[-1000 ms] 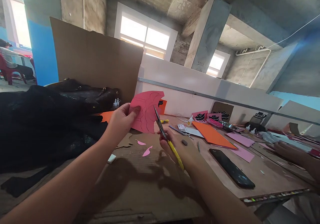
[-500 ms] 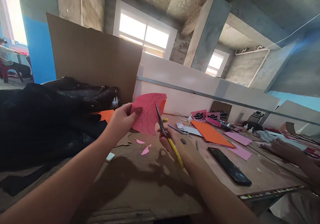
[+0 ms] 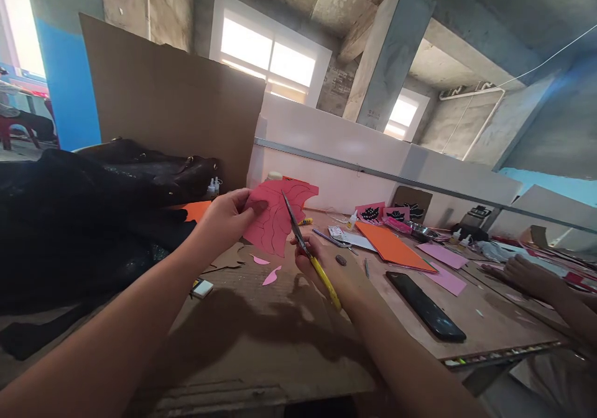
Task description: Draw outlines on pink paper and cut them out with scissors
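A pink sheet of paper (image 3: 273, 225) with dark curved pencil lines is pinched at its left side by my left hand (image 3: 233, 216), thumb on top. My right hand (image 3: 310, 262) grips yellow-handled scissors (image 3: 321, 278). Their blades point up and to the left, lying across the front of the sheet; I cannot tell whether they are cutting into it. The sheet's right edge is notched. Below it, two small pink paper scraps (image 3: 271, 275) lie on the cardboard surface (image 3: 242, 337).
A white eraser (image 3: 203, 288) sits near my left forearm. Black bags (image 3: 93, 219) fill the left side. To the right are a phone (image 3: 425, 306), orange sheets (image 3: 394, 246) and pink sheets (image 3: 443, 256). Another person's hand (image 3: 522, 275) rests at far right.
The pink sheet has tilted, its right corner swinging outward to the right. The scissor tips have shifted slightly left across it. Both hands keep their holds.
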The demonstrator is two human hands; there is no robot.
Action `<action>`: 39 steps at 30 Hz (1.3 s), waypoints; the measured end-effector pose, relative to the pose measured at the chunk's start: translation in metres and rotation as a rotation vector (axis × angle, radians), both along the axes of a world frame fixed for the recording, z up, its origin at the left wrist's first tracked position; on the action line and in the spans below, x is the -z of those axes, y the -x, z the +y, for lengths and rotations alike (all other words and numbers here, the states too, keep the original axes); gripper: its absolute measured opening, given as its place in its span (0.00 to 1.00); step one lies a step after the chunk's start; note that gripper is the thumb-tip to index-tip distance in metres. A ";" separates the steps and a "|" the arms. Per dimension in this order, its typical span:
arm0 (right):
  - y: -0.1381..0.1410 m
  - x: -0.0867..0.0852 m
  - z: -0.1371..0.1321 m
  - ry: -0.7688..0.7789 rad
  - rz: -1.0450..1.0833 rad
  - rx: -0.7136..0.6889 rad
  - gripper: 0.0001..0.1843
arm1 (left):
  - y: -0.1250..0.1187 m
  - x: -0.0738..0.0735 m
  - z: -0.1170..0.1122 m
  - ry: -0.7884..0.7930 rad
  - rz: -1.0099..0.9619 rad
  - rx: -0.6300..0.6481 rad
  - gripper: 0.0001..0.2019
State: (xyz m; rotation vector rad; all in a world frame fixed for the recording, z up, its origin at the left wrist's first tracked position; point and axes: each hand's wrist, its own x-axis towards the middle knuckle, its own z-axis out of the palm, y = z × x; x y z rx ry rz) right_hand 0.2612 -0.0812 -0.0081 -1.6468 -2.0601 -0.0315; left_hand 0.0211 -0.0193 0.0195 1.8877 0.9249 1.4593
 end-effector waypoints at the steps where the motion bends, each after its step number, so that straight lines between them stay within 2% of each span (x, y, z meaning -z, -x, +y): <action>1: 0.000 0.000 0.001 -0.013 -0.004 -0.003 0.13 | 0.000 0.000 0.000 -0.003 0.003 -0.003 0.18; 8: 0.007 -0.010 -0.007 -0.049 0.008 -0.063 0.14 | 0.001 -0.002 0.000 -0.003 0.002 -0.005 0.15; 13: 0.017 -0.022 -0.016 0.032 0.037 -0.148 0.17 | 0.001 -0.001 0.000 0.026 -0.012 0.028 0.13; 24: 0.025 -0.029 -0.019 0.020 0.046 -0.154 0.16 | 0.001 -0.003 -0.001 0.056 -0.023 0.046 0.12; 32: 0.015 -0.021 -0.015 0.029 0.060 -0.177 0.16 | 0.001 -0.004 -0.002 0.053 -0.021 0.021 0.14; 39: 0.014 -0.019 -0.014 0.028 0.049 -0.115 0.14 | 0.001 -0.001 0.001 0.066 -0.072 0.054 0.16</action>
